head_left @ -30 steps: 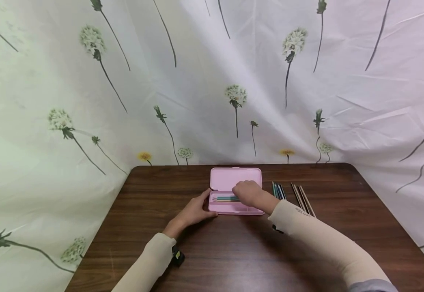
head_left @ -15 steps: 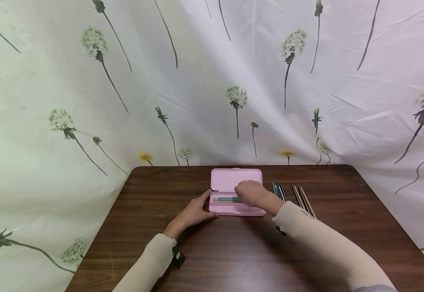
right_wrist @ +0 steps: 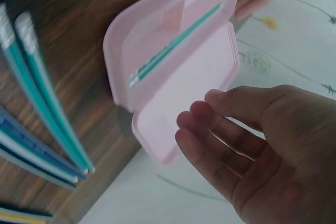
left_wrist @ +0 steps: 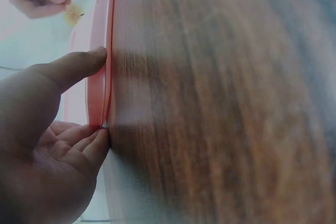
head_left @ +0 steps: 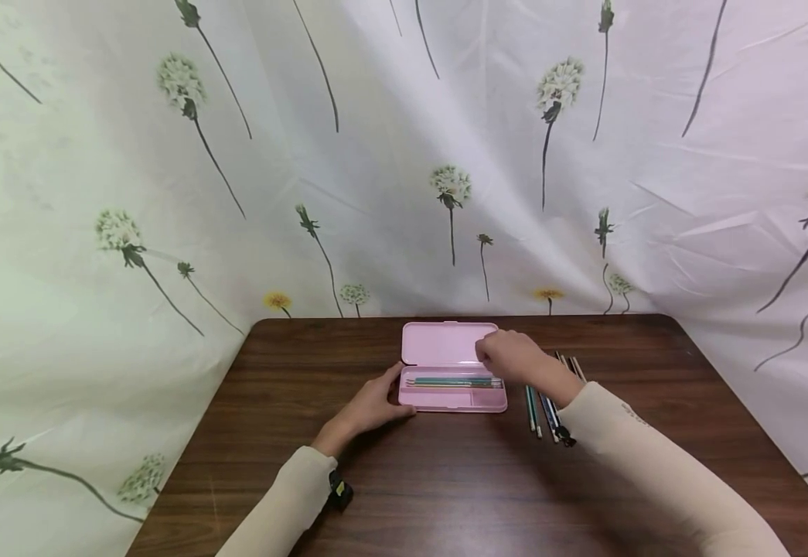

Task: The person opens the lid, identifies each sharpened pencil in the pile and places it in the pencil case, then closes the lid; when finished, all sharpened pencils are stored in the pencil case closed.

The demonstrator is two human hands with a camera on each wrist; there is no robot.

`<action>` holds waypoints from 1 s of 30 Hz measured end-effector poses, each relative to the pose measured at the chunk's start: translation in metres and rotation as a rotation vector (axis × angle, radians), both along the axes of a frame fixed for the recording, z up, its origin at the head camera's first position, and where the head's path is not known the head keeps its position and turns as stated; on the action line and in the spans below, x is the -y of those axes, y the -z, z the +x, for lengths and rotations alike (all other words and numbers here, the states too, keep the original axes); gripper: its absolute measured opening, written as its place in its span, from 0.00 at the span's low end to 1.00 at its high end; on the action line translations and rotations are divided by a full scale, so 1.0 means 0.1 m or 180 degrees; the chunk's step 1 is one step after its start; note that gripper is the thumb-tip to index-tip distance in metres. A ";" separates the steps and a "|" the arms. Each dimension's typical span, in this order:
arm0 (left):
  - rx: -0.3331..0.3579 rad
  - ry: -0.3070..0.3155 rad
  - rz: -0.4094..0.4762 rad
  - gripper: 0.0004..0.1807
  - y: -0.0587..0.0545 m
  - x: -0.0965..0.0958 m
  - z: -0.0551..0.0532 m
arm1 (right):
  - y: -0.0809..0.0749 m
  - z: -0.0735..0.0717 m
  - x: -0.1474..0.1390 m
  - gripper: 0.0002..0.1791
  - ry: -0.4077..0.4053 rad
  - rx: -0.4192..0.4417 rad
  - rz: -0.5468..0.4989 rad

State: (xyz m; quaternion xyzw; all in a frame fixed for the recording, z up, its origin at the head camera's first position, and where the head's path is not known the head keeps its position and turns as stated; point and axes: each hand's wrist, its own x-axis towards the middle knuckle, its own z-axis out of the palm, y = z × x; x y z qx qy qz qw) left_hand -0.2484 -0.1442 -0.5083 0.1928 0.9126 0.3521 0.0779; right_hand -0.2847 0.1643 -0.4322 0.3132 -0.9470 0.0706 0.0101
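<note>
The right hand [head_left: 511, 356] hovers just beyond the right end of the case at centre frame, its fingers loosely bent and, as we see in the right wrist view, nothing between them. Our left hand [head_left: 370, 401], left of centre, grips the case's near-left corner, thumb along the front edge and fingers at the end.

The largest thing we see is the flowered cloth [head_left: 376, 232], filling the upper frame. Below it spreads the dark wooden table [head_left: 431, 495]. On that, at centre, sits the pink pencil case [head_left: 436, 400], its lid [head_left: 438, 344] laid back towards the cloth. Inside, a small bundle of pencils [head_left: 452, 382], mostly teal, lies lengthwise in the rear compartment; the front one is bare.

Smaller things lie right of centre: teal and blue loose pencils [right_wrist: 58, 100], partly under our right forearm in the head view, and a few brown pencils [head_left: 574, 367] beyond them.

We judge the step in hand to be filling the case — apparently between one pencil and another, since the right hand is free. The next move seems to call for a pinch on the nearest teal pencils, a turn to match the compartment's length, and a low placement beside the bundle — the left hand steadying the case.
</note>
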 end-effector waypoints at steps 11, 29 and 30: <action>0.0099 -0.0055 0.0105 0.53 0.01 0.00 0.01 | -0.09 0.05 -0.44 0.07 0.0247 0.0035 -0.0128; 0.0127 -0.0075 0.0090 0.53 -0.01 0.00 0.01 | 0.19 0.14 -1.01 0.04 0.0710 0.0386 -0.0268; 0.0132 -0.0076 0.0093 0.53 -0.01 0.00 0.01 | 0.22 0.14 -1.02 0.04 0.0715 0.0397 -0.0278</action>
